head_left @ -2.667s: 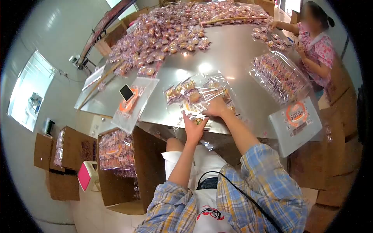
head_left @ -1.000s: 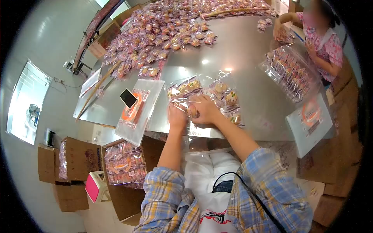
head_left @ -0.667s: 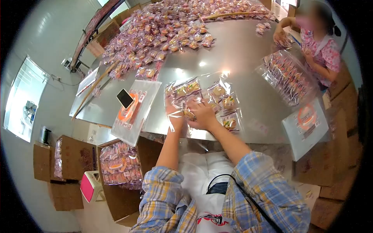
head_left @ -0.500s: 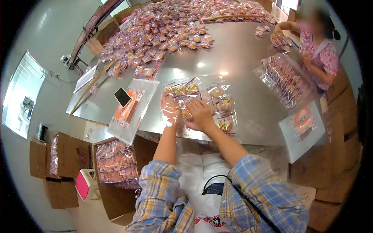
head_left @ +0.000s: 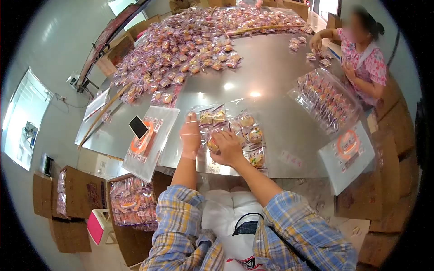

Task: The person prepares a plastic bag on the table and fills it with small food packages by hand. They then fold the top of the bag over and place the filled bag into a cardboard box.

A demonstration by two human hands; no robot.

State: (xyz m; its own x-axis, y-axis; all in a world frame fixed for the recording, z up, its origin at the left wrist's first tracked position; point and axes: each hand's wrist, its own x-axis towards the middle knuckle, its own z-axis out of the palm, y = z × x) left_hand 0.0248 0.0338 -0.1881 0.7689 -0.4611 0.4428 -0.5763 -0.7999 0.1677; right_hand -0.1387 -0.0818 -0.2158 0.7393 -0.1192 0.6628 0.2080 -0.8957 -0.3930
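A plaid-shirted person bends to a clear bag lying flat beneath both hands on a metal table. The right hand curls around a packet; the left hand lies along the bag's left side, seemingly under the film, and whether it grips anything cannot be told. More packets sit ahead of and to the right of the right hand, while bare print shows just nearer than it: the bag looks part-filled, its arranging unfinished. Beyond both hands, a large heap remains loose. Left of the left hand, a phone rests on flat bags; nearer, packed bags fill part of a carton. Far right, a co-worker's hand hangs over loose packets beside a full bag.
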